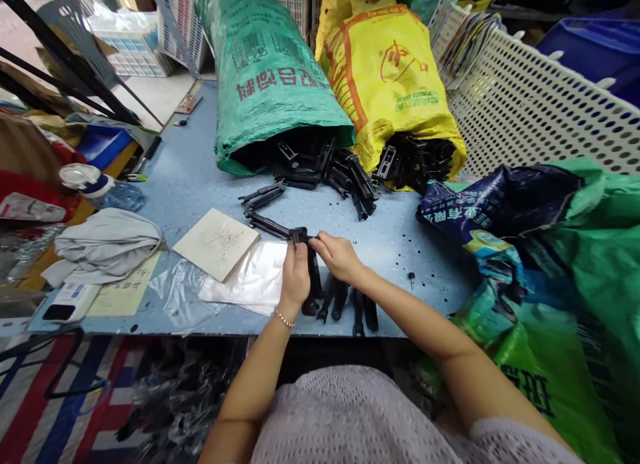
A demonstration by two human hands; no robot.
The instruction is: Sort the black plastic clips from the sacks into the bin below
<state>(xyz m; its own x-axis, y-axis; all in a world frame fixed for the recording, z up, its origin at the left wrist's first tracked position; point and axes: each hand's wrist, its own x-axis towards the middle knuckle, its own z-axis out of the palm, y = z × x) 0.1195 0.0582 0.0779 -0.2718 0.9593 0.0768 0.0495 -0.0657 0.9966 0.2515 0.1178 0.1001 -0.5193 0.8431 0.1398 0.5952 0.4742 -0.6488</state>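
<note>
In the middle of the head view, my left hand is closed round a black plastic part, thumb on top. My right hand pinches at the right side of the same part, and its fingertips hide the contact point. Several long black plastic pieces lie under and beside my hands at the table's near edge. Past my hands, more black pieces rest on the table. Others spill from the mouths of a green woven sack and a yellow woven sack.
The blue table carries a square pale board, clear plastic bags, a grey cloth and a lidded bottle on the left. Crumpled sacks bulge at the right. A white perforated crate stands behind them.
</note>
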